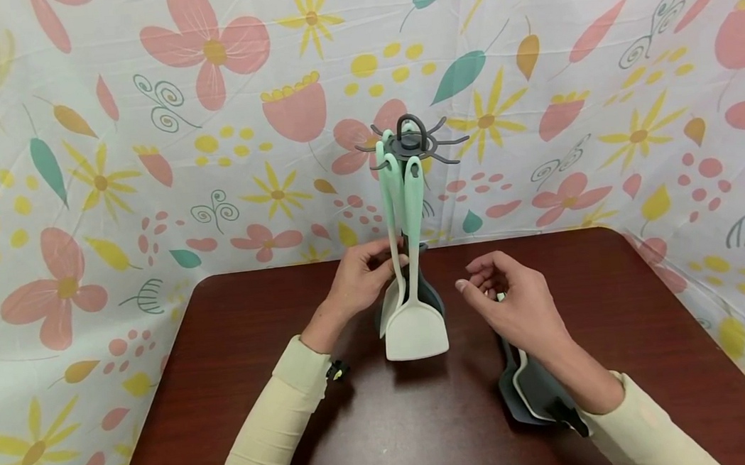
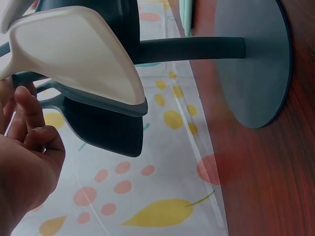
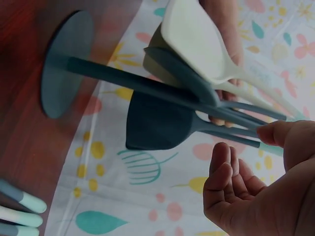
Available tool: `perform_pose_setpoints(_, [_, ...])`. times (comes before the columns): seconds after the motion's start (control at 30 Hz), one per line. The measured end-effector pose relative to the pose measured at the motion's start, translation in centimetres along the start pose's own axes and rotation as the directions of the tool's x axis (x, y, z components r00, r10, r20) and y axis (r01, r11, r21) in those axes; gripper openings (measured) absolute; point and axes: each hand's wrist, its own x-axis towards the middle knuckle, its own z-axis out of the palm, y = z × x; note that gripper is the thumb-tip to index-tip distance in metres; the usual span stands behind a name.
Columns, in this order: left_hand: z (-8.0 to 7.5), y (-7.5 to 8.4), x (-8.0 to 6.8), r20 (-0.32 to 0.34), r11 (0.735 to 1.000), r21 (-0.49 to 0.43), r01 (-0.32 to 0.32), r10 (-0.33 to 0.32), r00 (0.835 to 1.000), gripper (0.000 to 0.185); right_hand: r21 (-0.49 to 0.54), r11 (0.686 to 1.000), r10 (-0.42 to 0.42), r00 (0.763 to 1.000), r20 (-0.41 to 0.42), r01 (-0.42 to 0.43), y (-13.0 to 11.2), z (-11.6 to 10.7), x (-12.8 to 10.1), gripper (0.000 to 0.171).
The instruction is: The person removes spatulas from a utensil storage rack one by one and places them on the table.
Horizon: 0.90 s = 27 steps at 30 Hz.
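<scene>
A dark grey utensil stand (image 1: 410, 143) with a ring of hooks stands upright on the table. Mint-handled utensils hang from it, among them a white turner (image 1: 416, 333) at the front and dark turners (image 2: 106, 128) behind. My left hand (image 1: 359, 279) reaches in from the left, thumb and fingers curled round the stand among the utensil shafts; the exact grip is partly hidden behind them. To the right of the stand, my right hand (image 1: 514, 302) holds nothing, its fingers loosely bent. In the right wrist view its thumb (image 3: 275, 132) overlaps the hanging shafts.
Beneath my right forearm lie several more utensils (image 1: 517, 394) with dark and white heads; their mint handle ends (image 3: 32, 202) show in the right wrist view. The stand's round base (image 2: 256, 73) rests on the dark red table (image 1: 241, 383). A flower-patterned cloth (image 1: 268, 196) hangs behind.
</scene>
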Motion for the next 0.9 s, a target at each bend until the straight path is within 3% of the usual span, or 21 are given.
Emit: perform_pose_setpoints(0.9, [0.1, 0.1, -0.1, 0.0, 1.0, -0.014, 0.015, -0.015, 1.0, 0.027, 0.147, 0.986, -0.081, 0.995, 0.054, 0.073, -3.6, 1.4, 1.6, 0.018])
